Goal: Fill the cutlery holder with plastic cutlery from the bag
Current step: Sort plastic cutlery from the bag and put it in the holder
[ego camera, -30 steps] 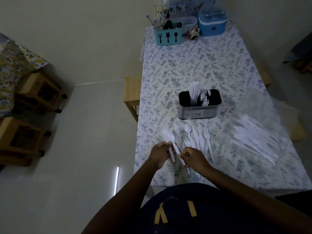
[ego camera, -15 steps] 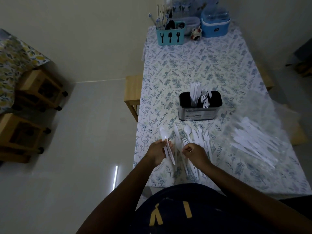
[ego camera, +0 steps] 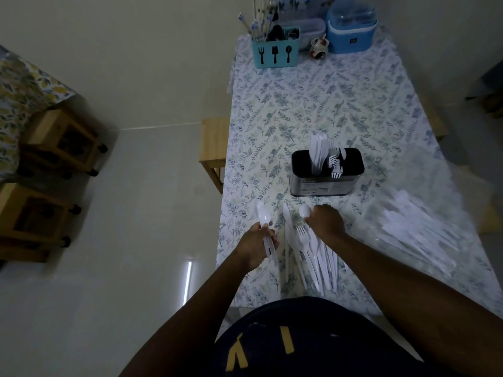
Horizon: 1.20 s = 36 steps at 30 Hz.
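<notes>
With the left hand (ego camera: 258,247) clenching white plastic spoons (ego camera: 264,221) and the right hand (ego camera: 325,223) closed on another white spoon (ego camera: 304,211), either loose pinch might drop one short of the black-topped metal cutlery holder (ego camera: 326,174) farther off.

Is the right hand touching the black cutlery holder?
Apart. The head view shows patterned tablecloth between the right hand and the black cutlery holder.

home dining room | floral-clothed table (ego camera: 313,104) (wooden stools (ego camera: 54,137) beside)
</notes>
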Each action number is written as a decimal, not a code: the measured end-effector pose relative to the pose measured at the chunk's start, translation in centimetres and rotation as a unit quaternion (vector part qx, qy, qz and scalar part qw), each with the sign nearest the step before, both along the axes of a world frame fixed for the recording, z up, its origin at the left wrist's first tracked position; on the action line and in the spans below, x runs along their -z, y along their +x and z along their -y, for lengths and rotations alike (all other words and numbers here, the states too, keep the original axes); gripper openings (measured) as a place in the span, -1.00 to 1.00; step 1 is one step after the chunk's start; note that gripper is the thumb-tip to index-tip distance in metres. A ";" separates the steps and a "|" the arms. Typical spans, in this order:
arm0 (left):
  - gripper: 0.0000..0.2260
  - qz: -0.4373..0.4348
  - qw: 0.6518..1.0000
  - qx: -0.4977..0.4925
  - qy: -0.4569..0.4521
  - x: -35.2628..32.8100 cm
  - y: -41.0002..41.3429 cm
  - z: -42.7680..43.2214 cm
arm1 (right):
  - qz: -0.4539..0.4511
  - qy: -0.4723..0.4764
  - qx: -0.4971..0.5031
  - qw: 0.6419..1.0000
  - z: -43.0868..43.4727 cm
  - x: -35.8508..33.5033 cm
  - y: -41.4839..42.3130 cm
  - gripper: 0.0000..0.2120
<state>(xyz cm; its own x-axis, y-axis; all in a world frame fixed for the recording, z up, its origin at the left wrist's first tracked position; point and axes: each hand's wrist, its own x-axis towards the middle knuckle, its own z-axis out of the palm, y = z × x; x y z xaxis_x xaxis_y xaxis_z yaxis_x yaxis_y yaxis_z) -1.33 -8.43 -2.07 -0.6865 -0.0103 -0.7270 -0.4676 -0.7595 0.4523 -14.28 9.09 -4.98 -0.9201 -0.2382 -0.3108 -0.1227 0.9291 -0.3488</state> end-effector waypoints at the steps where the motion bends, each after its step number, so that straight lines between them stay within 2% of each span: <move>1: -0.90 0.010 1.000 0.002 0.003 -0.1 -0.2 0.1 | 0.003 0.001 -0.003 1.000 0.2 0.1 -0.1 -0.64; 5: -0.87 0.027 0.999 0.017 -0.015 0.0 -0.8 0.2 | 0.040 -0.004 0.006 0.999 1.5 0.2 -0.5 -0.68; 7: -0.89 0.020 0.999 0.025 -0.021 0.5 -1.0 0.3 | 0.057 0.000 0.001 0.998 2.0 0.0 -0.4 -0.76; 10: -0.79 0.008 0.999 0.034 -0.034 0.9 -1.0 0.6 | 0.074 -0.024 0.005 0.997 2.1 -0.1 -0.1 -0.89; 12: -0.80 0.014 0.999 0.030 -0.032 0.8 -1.2 0.5 | 0.080 -0.091 0.029 0.992 2.0 -0.3 0.0 -0.92; 17: -0.81 0.067 0.984 0.066 -0.149 0.4 -1.7 -0.2 | 0.064 -0.294 0.077 0.950 1.6 -2.5 0.4 -0.92; 21: -0.77 0.061 0.987 0.052 -0.136 0.7 -1.6 -0.1 | 0.087 -0.405 0.100 0.905 0.7 -4.0 1.0 -0.95; 22: -0.76 0.057 0.988 0.050 -0.135 0.6 -1.5 -0.2 | 0.091 -0.410 0.098 0.902 0.4 -4.1 1.2 -0.94; 25: -0.73 0.058 0.986 0.055 -0.144 0.7 -1.6 -0.5 | 0.094 -0.365 0.052 0.925 -0.1 -4.1 2.1 -0.97; 28: -0.71 0.037 0.986 0.074 -0.142 0.2 -1.5 -0.9 | 0.120 -0.351 0.013 0.928 0.3 -4.3 3.5 -0.91; 33: -0.85 0.003 0.993 0.064 -0.094 -0.1 -0.7 -1.3 | 0.059 -0.327 0.015 0.943 1.0 -4.7 5.2 -0.91; 36: -0.86 0.014 0.992 0.065 -0.111 0.2 -0.3 -1.6 | 0.040 -0.308 0.005 0.950 1.0 -4.7 5.8 -0.92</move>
